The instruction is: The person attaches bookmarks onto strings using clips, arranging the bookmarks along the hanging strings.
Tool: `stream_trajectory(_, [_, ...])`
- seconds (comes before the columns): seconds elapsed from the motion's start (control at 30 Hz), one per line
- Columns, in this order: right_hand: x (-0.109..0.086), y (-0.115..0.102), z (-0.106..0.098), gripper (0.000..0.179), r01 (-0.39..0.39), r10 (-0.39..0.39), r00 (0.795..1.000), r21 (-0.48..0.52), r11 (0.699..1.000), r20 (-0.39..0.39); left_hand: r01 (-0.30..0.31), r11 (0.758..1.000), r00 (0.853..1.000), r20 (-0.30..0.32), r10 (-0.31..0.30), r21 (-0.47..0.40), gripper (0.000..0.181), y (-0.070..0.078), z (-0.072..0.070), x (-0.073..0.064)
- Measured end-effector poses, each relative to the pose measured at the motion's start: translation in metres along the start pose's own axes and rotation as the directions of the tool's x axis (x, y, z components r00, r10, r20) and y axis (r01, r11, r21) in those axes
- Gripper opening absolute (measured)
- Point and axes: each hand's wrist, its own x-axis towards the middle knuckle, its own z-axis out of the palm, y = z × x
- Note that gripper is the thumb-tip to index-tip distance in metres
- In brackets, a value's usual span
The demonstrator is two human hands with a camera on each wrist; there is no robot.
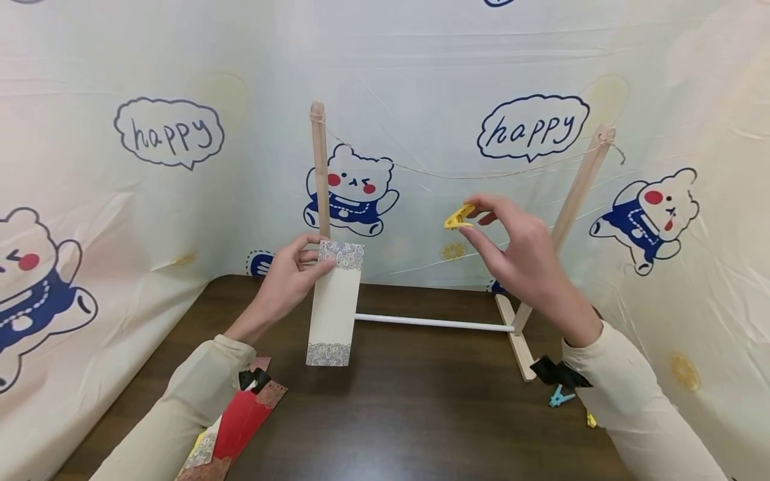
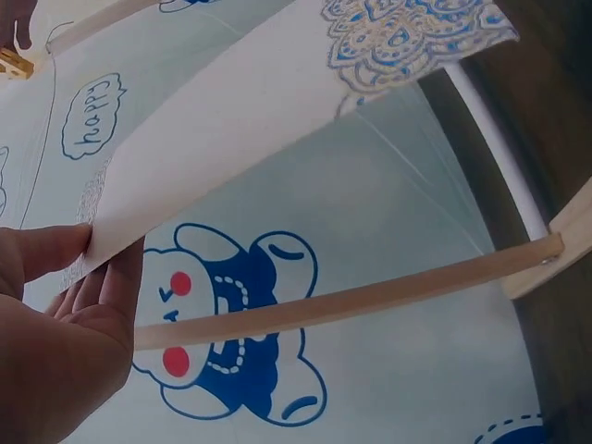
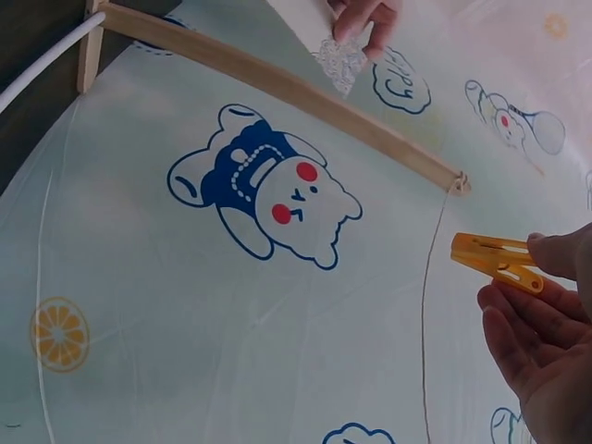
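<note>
My left hand (image 1: 291, 277) pinches the top of a cream paper card (image 1: 335, 304) with blue patterned bands at both ends, thumb in front and fingers behind. The card hangs upright in front of the left wooden post (image 1: 320, 167). My right hand (image 1: 520, 244) holds a yellow clothespin (image 1: 460, 217) between thumb and fingers, its nose pointing left. In the right wrist view the clothespin (image 3: 499, 262) appears close beside the string in that view. A thin string (image 1: 457, 177) sags between the tops of the two posts, above both hands.
The right post (image 1: 583, 194) leans outward on a wooden foot (image 1: 516, 337); a white rod (image 1: 433, 323) joins the stand low down. Red and patterned cards (image 1: 246, 417) lie at the left under my forearm. A blue clothespin (image 1: 561, 397) and a yellow one (image 1: 591, 419) lie at the right.
</note>
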Motion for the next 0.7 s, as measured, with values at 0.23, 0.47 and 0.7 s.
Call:
stream_trajectory(0.23, [0.016, 0.006, 0.013, 0.035, -0.034, 0.036, 0.999, 0.036, 0.999, -0.037, 0.007, 1.000, 1.000, -0.012, -0.007, -0.003, 0.031, 0.004, -0.001, 0.015])
stream_trajectory(0.47, [0.035, 0.003, 0.023, 0.031, -0.039, 0.041, 0.998, 0.055, 0.998, -0.043, -0.008, 1.000, 1.000, -0.030, 0.008, 0.017, 0.029, 0.011, -0.006, 0.033])
stream_trajectory(0.7, [0.056, -0.002, 0.030, 0.029, -0.017, 0.018, 1.000, 0.060, 0.998, -0.008, -0.020, 0.998, 0.997, -0.071, 0.024, 0.054, 0.030, 0.020, -0.009, 0.050])
